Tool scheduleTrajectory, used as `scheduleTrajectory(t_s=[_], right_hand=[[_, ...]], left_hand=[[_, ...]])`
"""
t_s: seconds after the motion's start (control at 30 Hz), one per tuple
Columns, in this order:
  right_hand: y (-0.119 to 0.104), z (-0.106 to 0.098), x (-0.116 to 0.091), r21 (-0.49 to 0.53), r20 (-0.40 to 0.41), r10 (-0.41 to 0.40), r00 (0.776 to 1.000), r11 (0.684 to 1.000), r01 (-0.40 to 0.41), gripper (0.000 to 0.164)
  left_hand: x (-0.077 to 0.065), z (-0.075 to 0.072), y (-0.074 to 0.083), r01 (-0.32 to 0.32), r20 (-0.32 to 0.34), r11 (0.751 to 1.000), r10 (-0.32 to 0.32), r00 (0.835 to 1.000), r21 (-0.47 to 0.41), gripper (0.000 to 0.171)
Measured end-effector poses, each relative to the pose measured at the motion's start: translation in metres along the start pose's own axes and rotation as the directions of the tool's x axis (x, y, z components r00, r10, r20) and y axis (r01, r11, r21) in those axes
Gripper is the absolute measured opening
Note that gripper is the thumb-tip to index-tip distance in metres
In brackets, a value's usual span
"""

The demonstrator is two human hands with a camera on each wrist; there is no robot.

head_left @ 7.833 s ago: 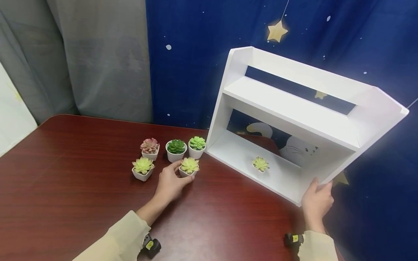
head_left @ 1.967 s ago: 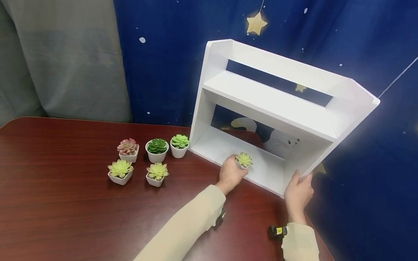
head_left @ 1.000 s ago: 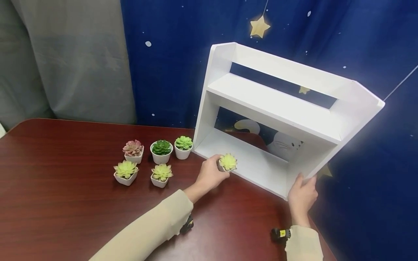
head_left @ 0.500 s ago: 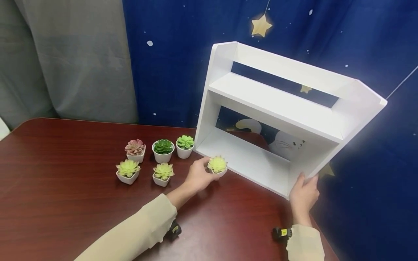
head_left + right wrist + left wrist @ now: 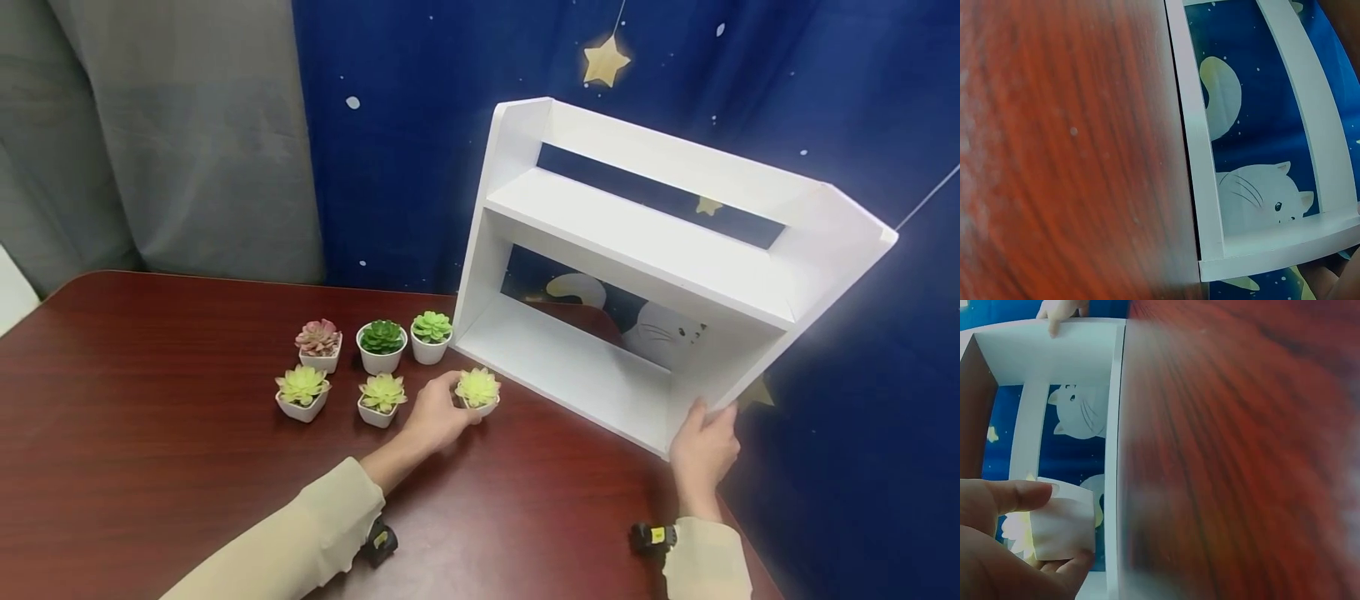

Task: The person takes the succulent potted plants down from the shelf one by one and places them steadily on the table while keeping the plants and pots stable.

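Note:
My left hand [image 5: 435, 417] pinches a small artificial succulent [image 5: 477, 390], yellow-green in a white pot, between thumb and fingers. It is low over the table, just in front of the shelf's left end. In the left wrist view the white pot [image 5: 1063, 522] fills the grip, with its leaves pointing left. My right hand [image 5: 703, 450] grips the lower right side panel of the white two-tier shelf [image 5: 637, 240]. Its fingers [image 5: 1329, 281] show at the right wrist view's lower corner. Both tiers of the shelf hold nothing.
Left of the shelf stand several potted succulents: a reddish one [image 5: 318, 343], a dark green one [image 5: 382, 345], a bright green one [image 5: 431, 336] and two yellow-green ones [image 5: 302, 392], [image 5: 382, 398]. All are on the dark red wooden table [image 5: 187, 467]. A starry blue curtain [image 5: 405, 150] hangs behind.
My left hand let go of one succulent on the table, took another from the shelf's lower tier and brought it left, out over the table. My right hand keeps its grip on the shelf.

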State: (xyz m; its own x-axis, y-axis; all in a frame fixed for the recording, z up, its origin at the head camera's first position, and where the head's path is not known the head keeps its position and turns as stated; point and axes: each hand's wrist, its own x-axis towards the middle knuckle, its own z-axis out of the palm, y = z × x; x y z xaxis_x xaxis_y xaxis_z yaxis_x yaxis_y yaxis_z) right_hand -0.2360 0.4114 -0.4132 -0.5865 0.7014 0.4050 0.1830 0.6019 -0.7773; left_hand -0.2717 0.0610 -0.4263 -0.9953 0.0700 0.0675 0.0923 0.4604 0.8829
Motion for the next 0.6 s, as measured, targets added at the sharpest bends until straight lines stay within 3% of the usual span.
scheduleTrajectory(t_s=[0.6], right_hand=[[0.0, -0.001, -0.002, -0.005, 0.013, -0.008, 1.0, 1.0, 0.009, 0.054]], left_hand=[[-0.002, -0.005, -0.017, 0.046, 0.008, 0.997, -0.046, 0.999, 0.054, 0.074]])
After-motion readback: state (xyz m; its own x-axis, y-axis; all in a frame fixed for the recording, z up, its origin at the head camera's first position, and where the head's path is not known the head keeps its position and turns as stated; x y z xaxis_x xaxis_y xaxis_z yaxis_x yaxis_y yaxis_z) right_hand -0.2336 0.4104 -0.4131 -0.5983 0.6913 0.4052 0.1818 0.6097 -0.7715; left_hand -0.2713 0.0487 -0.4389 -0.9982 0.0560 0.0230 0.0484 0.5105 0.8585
